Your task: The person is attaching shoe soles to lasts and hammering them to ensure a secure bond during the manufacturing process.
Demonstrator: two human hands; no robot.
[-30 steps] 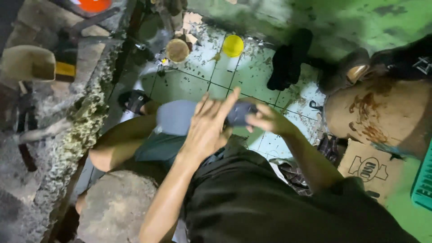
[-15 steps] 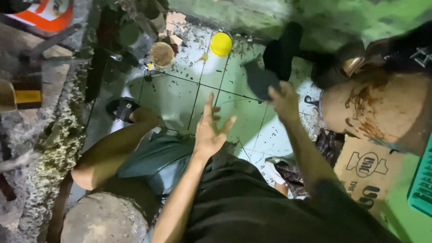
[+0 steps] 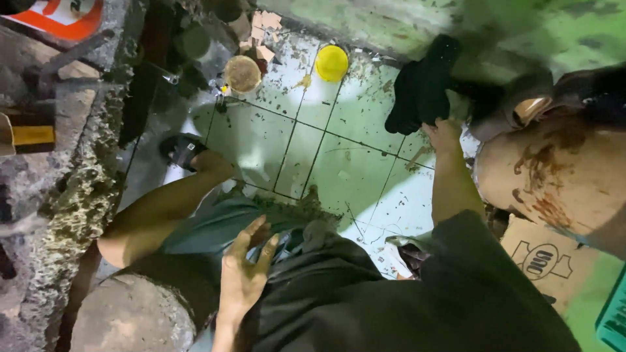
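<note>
— What packages and signs are around you?

— A brown cardboard box (image 3: 544,257) with a dark printed oval lies at my lower right, flat on the floor. A teal crate edge (image 3: 614,319) is cut off at the corner beside it. At the top left, an orange and white sign (image 3: 62,16) is also cut off by the frame. A yellow block (image 3: 32,135) sits on the rough concrete ledge at the left.

— And your hands?

— My right hand (image 3: 443,133) reaches out over the green tiled floor (image 3: 345,176) and closes on the lower end of a black cloth (image 3: 420,88). My left hand (image 3: 244,274) rests spread wide over my lap, fingers apart, holding nothing.

— Which way does the cloth run?

— Its long axis runs away from me, toward the wall, leaning a little to the right at the top.

— Anything hard to make out?

— The upper wall is blurred. A stained brown rounded thing (image 3: 554,176) at the right is partly cut off; I can't tell what it is. A yellow round lid (image 3: 332,62) and a tan round one (image 3: 242,73) lie on the far tiles.
</note>
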